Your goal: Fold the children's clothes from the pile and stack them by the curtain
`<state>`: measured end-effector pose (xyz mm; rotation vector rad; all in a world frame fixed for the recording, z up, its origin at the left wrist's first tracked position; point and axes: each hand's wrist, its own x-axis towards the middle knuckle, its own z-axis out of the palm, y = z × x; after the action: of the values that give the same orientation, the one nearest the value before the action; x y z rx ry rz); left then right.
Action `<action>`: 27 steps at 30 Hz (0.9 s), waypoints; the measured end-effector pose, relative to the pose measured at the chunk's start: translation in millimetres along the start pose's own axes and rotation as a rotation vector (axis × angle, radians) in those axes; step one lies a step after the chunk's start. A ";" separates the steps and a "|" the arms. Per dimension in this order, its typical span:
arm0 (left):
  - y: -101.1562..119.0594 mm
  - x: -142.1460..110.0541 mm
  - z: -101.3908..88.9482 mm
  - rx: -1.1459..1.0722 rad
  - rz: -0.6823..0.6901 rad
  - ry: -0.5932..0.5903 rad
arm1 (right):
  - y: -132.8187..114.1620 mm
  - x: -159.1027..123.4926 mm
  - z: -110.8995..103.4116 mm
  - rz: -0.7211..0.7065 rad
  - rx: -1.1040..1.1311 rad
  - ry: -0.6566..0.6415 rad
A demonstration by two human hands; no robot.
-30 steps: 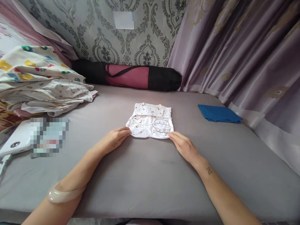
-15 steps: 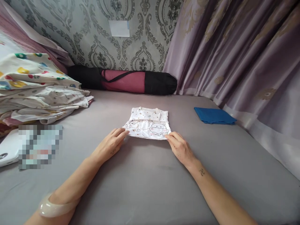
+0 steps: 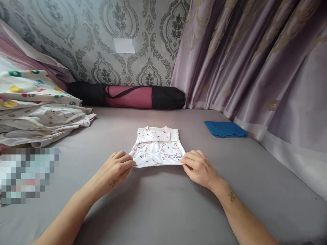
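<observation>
White printed cloth garment (image 3: 154, 149), seemingly mid-fold: left hand (image 3: 116, 169) and right hand (image 3: 200, 168) pinch near corners that need even lifting.

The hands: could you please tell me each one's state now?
Left hand: closed, holding white garment by near left corner.
Right hand: closed, holding white garment by near right corner.

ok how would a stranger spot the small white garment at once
From the long bag by the wall, come forward over the grey sheet. The left hand and right hand pinch the near corners of the small white garment; unlike the plain blue cloth to its right, it bears an outlined cartoon animal.
</observation>
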<state>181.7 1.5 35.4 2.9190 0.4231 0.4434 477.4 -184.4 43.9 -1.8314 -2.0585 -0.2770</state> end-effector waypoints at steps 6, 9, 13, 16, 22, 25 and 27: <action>16.1 -3.8 -21.8 -0.150 0.072 -0.108 | -11.9 -5.5 -28.2 -0.039 0.342 -0.143; 23.0 -6.9 -32.7 -0.347 0.088 -0.250 | -17.4 -7.3 -38.9 -0.044 0.556 -0.293; 23.4 -10.2 -40.9 -0.566 -0.056 -0.355 | -15.6 -7.1 -42.7 0.027 0.795 -0.449; 15.6 -9.7 -40.7 -0.666 -0.135 -0.335 | -8.3 -5.7 -38.0 0.122 0.874 -0.448; 1.6 4.7 -25.2 -0.826 -0.326 -0.109 | -1.6 2.4 -9.8 0.420 0.962 -0.166; -3.3 16.9 -12.6 -0.859 -0.416 0.029 | -1.2 9.8 8.1 0.538 0.886 -0.012; -7.8 25.5 -5.5 -0.863 -0.486 0.114 | 0.8 15.5 17.1 0.596 0.774 0.061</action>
<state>201.3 17.1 45.9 1.8934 0.7129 0.5407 474.4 -163.6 34.4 -1.7551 -1.2085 0.5395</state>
